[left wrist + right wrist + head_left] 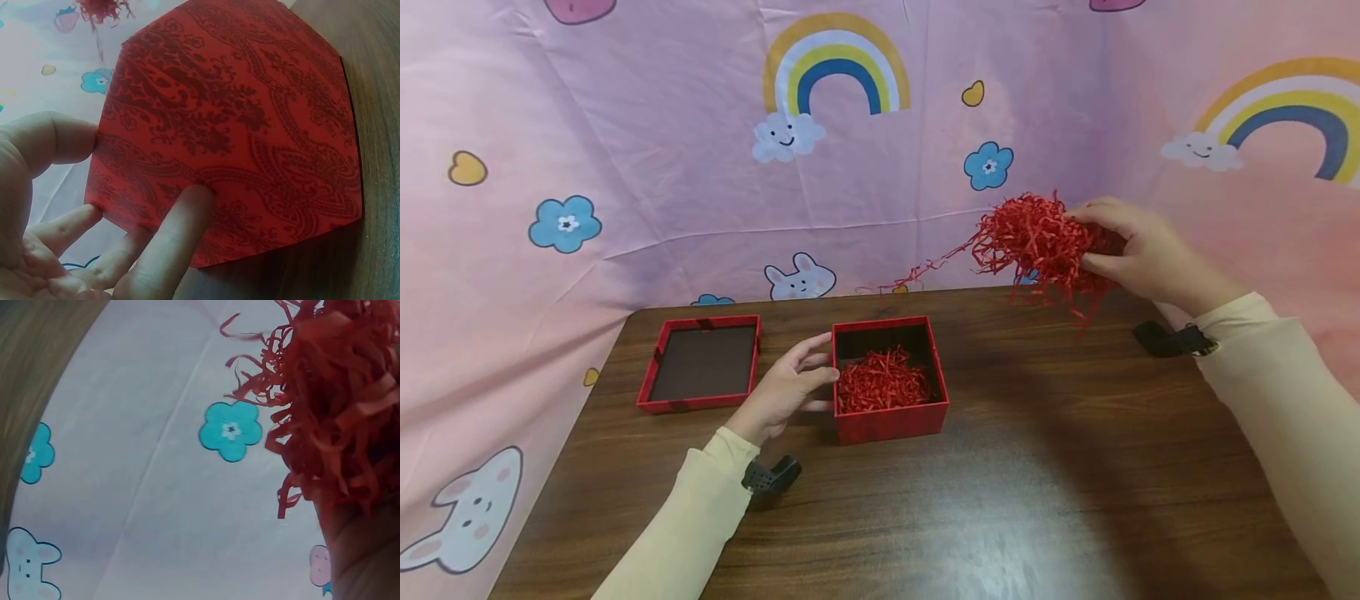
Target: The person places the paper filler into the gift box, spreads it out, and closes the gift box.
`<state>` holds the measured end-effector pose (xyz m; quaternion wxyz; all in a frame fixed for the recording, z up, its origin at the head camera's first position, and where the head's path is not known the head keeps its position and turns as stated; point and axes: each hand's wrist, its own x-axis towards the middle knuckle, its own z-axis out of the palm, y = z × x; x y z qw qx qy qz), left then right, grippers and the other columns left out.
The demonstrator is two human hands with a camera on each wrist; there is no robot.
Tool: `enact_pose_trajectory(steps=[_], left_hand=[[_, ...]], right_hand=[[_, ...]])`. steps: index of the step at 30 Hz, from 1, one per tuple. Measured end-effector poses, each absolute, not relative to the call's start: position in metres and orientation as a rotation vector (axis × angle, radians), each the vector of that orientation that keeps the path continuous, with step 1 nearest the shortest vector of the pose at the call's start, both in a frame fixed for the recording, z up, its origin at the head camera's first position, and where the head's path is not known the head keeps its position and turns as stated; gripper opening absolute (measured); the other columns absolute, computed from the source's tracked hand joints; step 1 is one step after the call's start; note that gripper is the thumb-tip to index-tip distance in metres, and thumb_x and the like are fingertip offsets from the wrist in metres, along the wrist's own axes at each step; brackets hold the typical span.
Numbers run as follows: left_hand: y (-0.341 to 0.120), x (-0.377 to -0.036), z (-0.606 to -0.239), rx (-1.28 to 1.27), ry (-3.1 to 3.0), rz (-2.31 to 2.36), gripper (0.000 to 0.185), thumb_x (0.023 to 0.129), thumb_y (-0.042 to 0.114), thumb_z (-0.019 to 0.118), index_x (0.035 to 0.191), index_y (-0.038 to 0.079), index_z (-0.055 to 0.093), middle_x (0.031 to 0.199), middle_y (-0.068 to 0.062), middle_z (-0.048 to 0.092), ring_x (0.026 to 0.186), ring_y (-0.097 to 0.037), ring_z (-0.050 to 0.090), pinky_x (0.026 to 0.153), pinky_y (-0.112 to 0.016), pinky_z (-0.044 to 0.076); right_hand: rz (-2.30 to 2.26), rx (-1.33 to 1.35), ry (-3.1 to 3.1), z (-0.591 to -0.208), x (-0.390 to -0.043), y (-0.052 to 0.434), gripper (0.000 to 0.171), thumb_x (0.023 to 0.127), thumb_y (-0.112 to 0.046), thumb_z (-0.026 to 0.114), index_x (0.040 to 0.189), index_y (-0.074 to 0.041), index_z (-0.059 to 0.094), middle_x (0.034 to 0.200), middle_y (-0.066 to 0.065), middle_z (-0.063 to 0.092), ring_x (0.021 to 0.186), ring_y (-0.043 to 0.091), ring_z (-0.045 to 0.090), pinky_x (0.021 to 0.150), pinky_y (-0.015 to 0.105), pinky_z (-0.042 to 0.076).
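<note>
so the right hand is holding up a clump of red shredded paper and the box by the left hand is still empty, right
Not quite. The right hand does hold up a clump of red shredded paper, but the red box by the left hand is not empty: the head view shows some red shreds in the box.

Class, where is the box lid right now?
In the head view, the lid lies on the table's left side, beside the open red box.
</note>
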<state>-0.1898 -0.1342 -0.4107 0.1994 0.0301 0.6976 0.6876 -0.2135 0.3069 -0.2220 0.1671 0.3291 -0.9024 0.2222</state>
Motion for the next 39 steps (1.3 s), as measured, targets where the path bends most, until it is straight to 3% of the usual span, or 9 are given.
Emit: enact_pose_trajectory(steps=[13,20,28,34,39], left_hand=[[-0.135,-0.191,-0.410,0.118,1.946,1.910,0.068,0.090,0.016,0.064,0.148,0.028,0.031,0.146,-0.015,0.034,0.123,-0.033,0.049,0.078,-0.047,0.055],[-0.136,-0.194,-0.412,0.118,1.939,1.921,0.066,0.089,0.017,0.065,0.146,0.030,0.033,0.146,-0.016,0.032,0.123,-0.035,0.049,0.080,-0.049,0.054],[-0.139,-0.195,-0.413,0.130,1.921,1.917,0.068,0.091,0.015,0.063,0.149,0.027,0.029,0.147,-0.017,0.030,0.125,-0.037,0.047,0.081,-0.052,0.053],[-0.140,-0.186,-0.400,0.149,1.929,1.891,0.069,0.091,0.013,0.062,0.149,0.024,0.027,0.146,-0.018,0.030,0.126,-0.037,0.045,0.084,-0.052,0.052],[-0.140,-0.179,-0.392,0.162,1.946,1.867,0.067,0.092,0.012,0.061,0.149,0.021,0.027,0.146,-0.019,0.031,0.126,-0.038,0.044,0.085,-0.051,0.052]], right_hand=[[0.551,0.962,-2.559,-0.200,-0.192,0.302,0.050,0.075,0.011,0.072,0.120,-0.006,0.061,0.109,-0.009,0.056,0.085,0.001,0.056,0.067,0.004,0.045],[0.481,0.970,-2.538,-0.194,-0.183,0.298,0.054,0.071,0.010,0.076,0.121,-0.005,0.062,0.114,0.003,0.059,0.092,-0.004,0.049,0.071,0.004,0.040],[0.421,0.965,-2.539,-0.194,-0.169,0.290,0.055,0.071,0.009,0.077,0.121,-0.007,0.062,0.114,0.003,0.060,0.095,-0.005,0.049,0.074,0.003,0.038],[0.422,1.052,-2.535,-0.201,-0.157,0.272,0.058,0.069,0.007,0.079,0.122,-0.009,0.062,0.114,0.003,0.060,0.097,0.009,0.052,0.078,0.008,0.038],[0.389,1.090,-2.582,-0.215,-0.151,0.251,0.055,0.073,0.004,0.076,0.123,-0.014,0.061,0.116,-0.002,0.058,0.093,0.009,0.054,0.072,0.018,0.045]])
